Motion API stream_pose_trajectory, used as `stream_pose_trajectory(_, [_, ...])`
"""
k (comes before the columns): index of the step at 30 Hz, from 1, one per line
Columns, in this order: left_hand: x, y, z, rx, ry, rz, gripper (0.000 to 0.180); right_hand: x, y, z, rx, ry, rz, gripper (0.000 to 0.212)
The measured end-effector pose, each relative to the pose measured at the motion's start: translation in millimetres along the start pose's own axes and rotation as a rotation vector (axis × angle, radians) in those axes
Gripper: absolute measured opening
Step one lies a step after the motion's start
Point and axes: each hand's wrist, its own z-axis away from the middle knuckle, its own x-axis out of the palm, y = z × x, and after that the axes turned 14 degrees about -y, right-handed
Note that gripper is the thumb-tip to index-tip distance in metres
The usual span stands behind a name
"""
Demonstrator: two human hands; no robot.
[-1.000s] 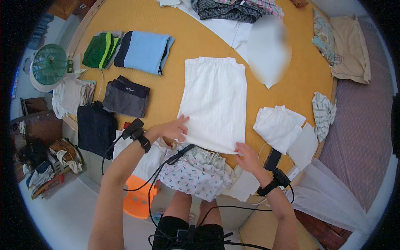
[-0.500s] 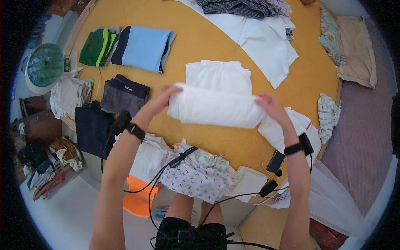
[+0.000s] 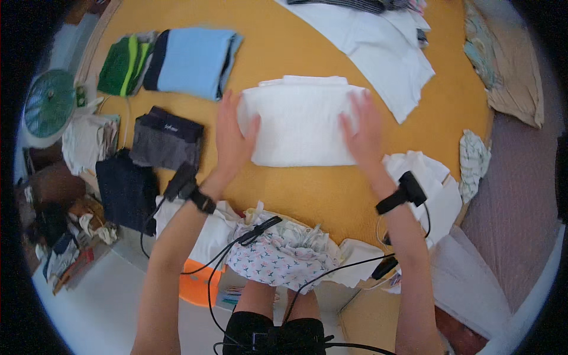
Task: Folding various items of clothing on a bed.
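Observation:
A white garment (image 3: 300, 125), folded into a neat rectangle, lies on the mustard-yellow bed cover (image 3: 290, 192). Its far edge shows a narrow band of an under layer. At the left end of the garment my left hand (image 3: 235, 133) rests with fingers stretched and thumb apart, touching its edge. On the opposite end lies my right hand (image 3: 364, 133), slightly blurred, fingers spread over the cloth. Neither hand grips anything. Both wrists carry black straps with small devices.
Folded blue (image 3: 192, 62), green (image 3: 123, 66), grey (image 3: 167, 139) and dark navy (image 3: 125, 189) clothes lie left. A patterned cloth bundle (image 3: 278, 254) with cables over it sits nearest me. More white cloth (image 3: 390, 59) spreads far right. A green fan (image 3: 50, 106) stands at far left.
The near part of the white garment has been laid over its far part. My hands have let go of its edges and now lie flat at its two ends.

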Motion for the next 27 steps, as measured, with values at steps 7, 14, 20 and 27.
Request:
stream_pose_trajectory(7, [36.6,12.0,7.9,0.266,-0.502,-0.354,0.053,29.3,-26.1,39.4,0.076,-0.244,0.1,0.061])
stream_pose_trajectory(14, [49.7,83.1,24.2,0.236,-0.593,0.053,0.035,-38.9,-0.9,174.5,0.381,-0.156,-0.001,0.054])
stream_pose_trajectory(20, [143.7,146.4,39.5,-0.189,-0.961,0.423,0.054,-86.2,116.5,262.0,1.125,0.136,-0.248,0.064])
stream_pose_trajectory(27, [208.6,181.7,60.8,-0.227,-0.795,0.353,0.074,-58.5,166.8,273.0,1.32,-0.03,-0.382,0.083])
